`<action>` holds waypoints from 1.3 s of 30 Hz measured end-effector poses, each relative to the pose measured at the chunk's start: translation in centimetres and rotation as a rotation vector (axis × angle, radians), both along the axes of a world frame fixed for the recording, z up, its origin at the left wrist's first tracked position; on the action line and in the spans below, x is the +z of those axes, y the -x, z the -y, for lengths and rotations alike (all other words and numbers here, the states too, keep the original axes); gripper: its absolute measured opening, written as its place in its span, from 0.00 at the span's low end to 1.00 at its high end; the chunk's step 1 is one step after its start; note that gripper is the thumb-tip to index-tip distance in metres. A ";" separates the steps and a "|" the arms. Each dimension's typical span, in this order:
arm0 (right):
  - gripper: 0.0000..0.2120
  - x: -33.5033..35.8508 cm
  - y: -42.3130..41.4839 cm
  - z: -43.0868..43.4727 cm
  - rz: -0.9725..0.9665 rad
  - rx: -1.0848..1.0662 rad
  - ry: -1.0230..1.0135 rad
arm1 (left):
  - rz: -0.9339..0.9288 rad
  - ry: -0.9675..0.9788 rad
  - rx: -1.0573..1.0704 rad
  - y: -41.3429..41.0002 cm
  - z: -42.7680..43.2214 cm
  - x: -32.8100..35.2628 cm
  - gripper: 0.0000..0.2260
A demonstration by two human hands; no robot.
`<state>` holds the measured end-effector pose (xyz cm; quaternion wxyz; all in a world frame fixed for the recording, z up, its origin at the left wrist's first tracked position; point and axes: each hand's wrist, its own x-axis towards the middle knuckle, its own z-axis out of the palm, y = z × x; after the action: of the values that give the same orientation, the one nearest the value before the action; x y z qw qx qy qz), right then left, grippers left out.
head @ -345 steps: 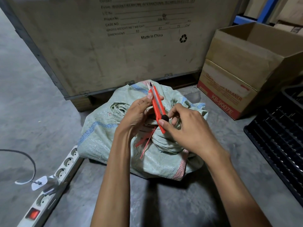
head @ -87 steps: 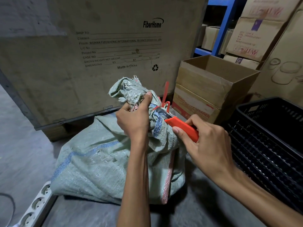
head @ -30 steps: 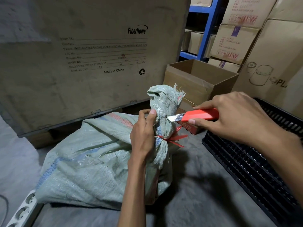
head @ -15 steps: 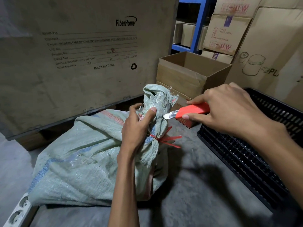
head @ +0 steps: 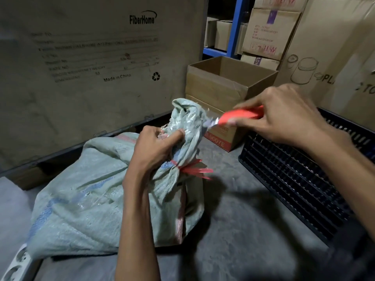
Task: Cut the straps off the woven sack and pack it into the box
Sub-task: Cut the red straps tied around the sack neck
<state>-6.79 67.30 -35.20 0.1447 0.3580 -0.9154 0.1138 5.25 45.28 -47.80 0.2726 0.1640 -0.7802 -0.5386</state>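
Note:
A pale green woven sack (head: 85, 203) lies on the grey floor, its bunched neck standing up. My left hand (head: 154, 151) grips that neck just above a red strap (head: 192, 169) tied around it, whose loose ends stick out to the right. My right hand (head: 280, 116) holds a red utility knife (head: 237, 116), blade out and pointing left, its tip beside the top of the neck, above the strap. An open cardboard box (head: 227, 86) stands behind the sack, to the right.
A large wooden crate (head: 91, 63) rises behind the sack. A black plastic crate (head: 304, 175) lies on the floor at right. Stacked cartons (head: 269, 31) and blue shelving (head: 235, 27) fill the back right. A white power strip (head: 14, 266) lies at the bottom left.
My right hand and the knife have shifted slightly and are blurred with motion. My left hand keeps its hold on the sack's neck. The red strap is still tied.

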 end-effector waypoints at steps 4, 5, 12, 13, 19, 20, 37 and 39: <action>0.40 3.7 2.6 -5.2 0.101 -0.128 0.369 | 0.047 -0.015 0.109 -2.7 2.7 -1.1 0.21; 0.37 3.9 3.0 -6.1 0.101 -0.105 0.401 | 0.047 -0.024 0.137 -3.0 3.1 -1.1 0.23; 0.44 1.2 -1.5 -0.8 0.182 0.168 -0.036 | 0.057 0.000 0.161 -1.5 1.1 0.6 0.36; 0.45 1.0 -2.0 -0.4 0.164 0.191 -0.047 | 0.068 0.019 0.159 -1.5 0.9 0.8 0.35; 0.40 -0.5 -3.1 0.3 -0.066 0.278 -0.068 | 0.097 0.028 0.114 -1.7 0.5 0.6 0.34; 0.40 -0.6 -3.0 0.3 -0.087 0.272 -0.071 | 0.099 0.021 0.109 -1.7 0.3 0.6 0.34; 0.40 -2.1 -2.5 1.9 -0.163 0.157 -0.016 | 0.076 0.060 0.129 -1.4 0.3 1.6 0.32; 0.42 -2.1 -2.1 1.9 -0.155 0.131 -0.002 | 0.066 0.068 0.131 -1.2 0.4 1.9 0.32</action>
<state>-4.66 65.37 -37.29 0.2071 0.4251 -0.8761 0.0939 6.43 44.84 -45.92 0.2868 0.2228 -0.7942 -0.4873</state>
